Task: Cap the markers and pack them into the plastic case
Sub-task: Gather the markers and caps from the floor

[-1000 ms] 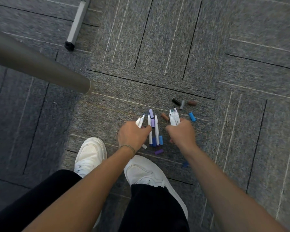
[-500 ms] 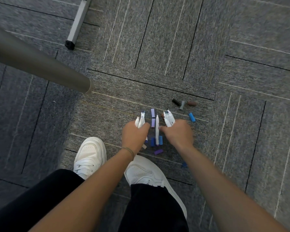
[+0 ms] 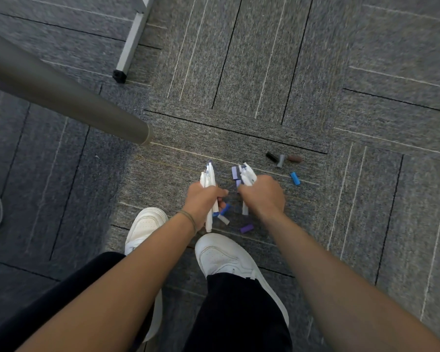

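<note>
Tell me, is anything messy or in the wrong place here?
Yes. Loose marker caps lie scattered on the carpet: a black cap, grey cap and brown cap together, a light blue cap, and a purple cap near the shoe. No plastic case shows. Both hands grip bunches of white markers.

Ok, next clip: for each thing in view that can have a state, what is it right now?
left hand: grips a bundle of white markers
right hand: grips a second bundle of markers
light blue cap: loose on the carpet, off any marker
black cap, grey cap, brown cap: loose, clustered together
purple cap: loose by the shoe
plastic case: not in view
</note>
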`<state>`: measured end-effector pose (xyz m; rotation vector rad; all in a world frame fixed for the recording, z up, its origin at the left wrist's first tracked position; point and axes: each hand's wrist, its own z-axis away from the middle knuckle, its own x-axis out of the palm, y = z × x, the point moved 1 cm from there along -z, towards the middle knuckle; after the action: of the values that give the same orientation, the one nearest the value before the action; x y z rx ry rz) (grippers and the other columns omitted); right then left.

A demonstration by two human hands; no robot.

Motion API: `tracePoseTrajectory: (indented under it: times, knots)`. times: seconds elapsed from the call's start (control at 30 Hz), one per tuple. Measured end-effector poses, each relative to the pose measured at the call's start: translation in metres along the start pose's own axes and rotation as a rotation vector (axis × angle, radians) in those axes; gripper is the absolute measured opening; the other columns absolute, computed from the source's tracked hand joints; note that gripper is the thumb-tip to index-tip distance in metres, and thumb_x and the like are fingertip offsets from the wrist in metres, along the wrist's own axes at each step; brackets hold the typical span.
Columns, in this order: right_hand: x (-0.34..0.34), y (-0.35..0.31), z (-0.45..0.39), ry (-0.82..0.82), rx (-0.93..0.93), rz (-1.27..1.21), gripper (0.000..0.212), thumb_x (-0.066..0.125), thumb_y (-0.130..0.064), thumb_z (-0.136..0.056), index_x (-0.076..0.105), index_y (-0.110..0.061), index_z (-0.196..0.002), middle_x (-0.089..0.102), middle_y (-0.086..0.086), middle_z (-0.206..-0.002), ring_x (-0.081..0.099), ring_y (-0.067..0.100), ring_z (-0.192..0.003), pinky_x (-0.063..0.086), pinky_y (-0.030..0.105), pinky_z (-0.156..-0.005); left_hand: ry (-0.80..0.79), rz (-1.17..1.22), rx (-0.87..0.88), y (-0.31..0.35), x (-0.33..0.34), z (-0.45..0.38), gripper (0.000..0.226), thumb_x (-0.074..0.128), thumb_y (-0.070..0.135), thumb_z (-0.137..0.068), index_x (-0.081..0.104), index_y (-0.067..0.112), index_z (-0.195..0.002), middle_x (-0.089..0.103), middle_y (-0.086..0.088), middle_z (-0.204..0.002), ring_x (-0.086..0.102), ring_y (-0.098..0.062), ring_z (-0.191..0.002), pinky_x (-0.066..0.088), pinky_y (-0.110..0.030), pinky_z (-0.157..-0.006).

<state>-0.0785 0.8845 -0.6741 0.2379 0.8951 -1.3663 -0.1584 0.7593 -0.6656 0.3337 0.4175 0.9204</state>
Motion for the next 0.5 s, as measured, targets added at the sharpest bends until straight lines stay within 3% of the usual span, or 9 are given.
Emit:
tracePoseTrajectory:
  times: [0.1,0.2,0.33,0.4,0.5]
  knots:
    - [-0.014,-0.004,0.010,-0.065,0.111,-0.394,0.022,0.065,-0.034,-0.073,0.060,-0.015,-0.062,0.059,0.001,-0.061,0.056,0.025,-0.060,0.041,0.034,-0.057,-0.017,-0.076,0.050,0.013,-0.004,0.017,0.029,0.083,0.013,-0.078,0.056,0.003,-0.071,0.054,-0.009,-0.050,0.048,-0.020,-0.040,0.045,-0.032,-0.055]
    - [-0.033,-0.016,0.029,-0.117,0.148,-0.631,0.018,0.062,-0.029,-0.065,0.061,-0.013,-0.056,0.061,0.002,-0.055,0.060,0.028,-0.059,0.046,0.039,-0.059,-0.019,-0.115,0.118,0.032,-0.008,0.046,0.034,0.084,0.019,-0.077,0.056,0.004,-0.065,0.053,-0.009,-0.051,0.045,-0.020,-0.038,0.041,-0.026,-0.047]
    - [-0.059,-0.036,0.062,-0.183,0.133,-0.876,0.011,0.057,-0.008,-0.075,0.066,-0.001,-0.074,0.072,0.013,-0.065,0.071,0.034,-0.063,0.060,0.046,-0.069,0.017,-0.094,0.223,0.058,-0.015,0.092,0.029,0.076,0.013,-0.082,0.056,0.009,-0.061,0.052,-0.008,-0.049,0.043,-0.019,-0.034,0.037,-0.024,-0.041]
    - [-0.075,-0.048,0.083,-0.143,0.079,-0.915,0.012,0.052,0.003,-0.079,0.061,-0.004,-0.074,0.062,0.010,-0.057,0.061,0.027,-0.054,0.056,0.038,-0.060,0.040,-0.072,0.267,0.072,-0.020,0.117,0.026,0.071,0.007,-0.082,0.057,0.009,-0.061,0.051,-0.008,-0.049,0.043,-0.017,-0.033,0.036,-0.023,-0.039]
    - [-0.104,-0.068,0.120,-0.060,-0.058,-0.898,0.017,0.056,0.002,-0.074,0.057,-0.012,-0.064,0.049,0.002,-0.053,0.045,0.020,-0.053,0.038,0.029,-0.052,0.071,-0.069,0.357,0.095,-0.027,0.159,0.024,0.067,0.003,-0.080,0.059,0.009,-0.059,0.053,-0.007,-0.048,0.045,-0.019,-0.037,0.038,-0.025,-0.042]
